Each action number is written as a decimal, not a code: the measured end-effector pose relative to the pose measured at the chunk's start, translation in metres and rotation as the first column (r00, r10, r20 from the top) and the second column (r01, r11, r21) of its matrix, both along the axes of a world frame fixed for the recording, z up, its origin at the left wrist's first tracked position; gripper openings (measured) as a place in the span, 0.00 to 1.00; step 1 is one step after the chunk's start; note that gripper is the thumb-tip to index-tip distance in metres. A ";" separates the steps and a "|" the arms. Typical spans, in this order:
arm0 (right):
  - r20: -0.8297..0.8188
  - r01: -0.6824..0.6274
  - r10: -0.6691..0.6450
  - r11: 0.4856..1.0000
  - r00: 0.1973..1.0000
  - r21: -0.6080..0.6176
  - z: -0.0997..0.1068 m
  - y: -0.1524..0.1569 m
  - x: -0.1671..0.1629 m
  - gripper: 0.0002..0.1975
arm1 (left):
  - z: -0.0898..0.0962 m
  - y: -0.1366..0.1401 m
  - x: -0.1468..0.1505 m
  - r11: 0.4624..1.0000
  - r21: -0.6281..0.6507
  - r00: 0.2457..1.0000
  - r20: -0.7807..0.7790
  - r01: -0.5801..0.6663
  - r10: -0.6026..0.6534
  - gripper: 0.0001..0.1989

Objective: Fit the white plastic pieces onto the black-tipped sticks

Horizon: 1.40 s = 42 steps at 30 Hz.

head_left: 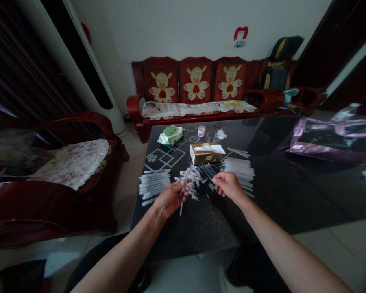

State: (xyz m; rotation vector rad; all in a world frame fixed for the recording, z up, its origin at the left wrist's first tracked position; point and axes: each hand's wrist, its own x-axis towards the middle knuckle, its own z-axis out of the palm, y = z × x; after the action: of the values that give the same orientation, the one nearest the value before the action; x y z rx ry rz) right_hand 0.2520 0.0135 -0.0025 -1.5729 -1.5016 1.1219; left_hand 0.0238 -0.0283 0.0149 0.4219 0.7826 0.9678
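Observation:
My left hand (170,198) is closed on a slim translucent tube (181,208), its lower end pointing down over the table. My right hand (231,186) has its fingers pinched together beside a bundle of thin dark rods (208,170); whether something small is between the fingertips I cannot make out. Between the hands lies a heap of short whitish pieces (192,176), with small black pieces (203,189) next to it. Pale tubes (154,184) lie in a row to the left of my left hand. More long pale tubes (240,167) are stacked beyond my right hand.
Behind the heap stands a gold tissue box (208,154). Farther back are a green wipes pack (171,135), a small cup (201,130) and crumpled white tissue (221,134). A pink-edged clear bag (332,140) lies on the dark table (280,195) at right.

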 end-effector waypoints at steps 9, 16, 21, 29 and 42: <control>0.573 -0.363 0.181 0.906 0.799 0.219 -0.018 -0.009 -0.018 0.05 | -0.003 0.005 0.000 0.967 -0.083 0.966 0.082 -0.239 0.246 0.02; 0.662 -0.380 0.186 0.911 0.726 0.161 -0.018 -0.009 -0.033 0.05 | -0.001 0.002 0.000 0.970 -0.030 0.969 0.029 -0.243 0.244 0.01; 0.680 -0.380 0.174 0.910 0.712 0.165 -0.019 -0.010 -0.036 0.05 | -0.002 0.002 0.001 0.972 -0.002 0.972 0.005 -0.235 0.235 0.03; -0.139 -0.179 0.180 0.984 0.974 0.025 -0.003 -0.004 -0.026 0.05 | -0.007 0.001 0.003 0.974 0.082 0.977 -0.034 -0.209 0.213 0.09; -0.581 -0.248 0.138 0.962 0.802 -0.114 0.010 -0.023 -0.035 0.14 | -0.010 -0.004 0.012 0.964 0.193 0.973 -0.099 -0.185 0.206 0.14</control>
State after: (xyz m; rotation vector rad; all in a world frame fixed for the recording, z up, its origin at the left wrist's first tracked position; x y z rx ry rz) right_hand 0.2173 -0.0095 0.0071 -1.0536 -1.1812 1.7140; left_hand 0.0360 -0.0327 0.0053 0.5733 0.8574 1.2143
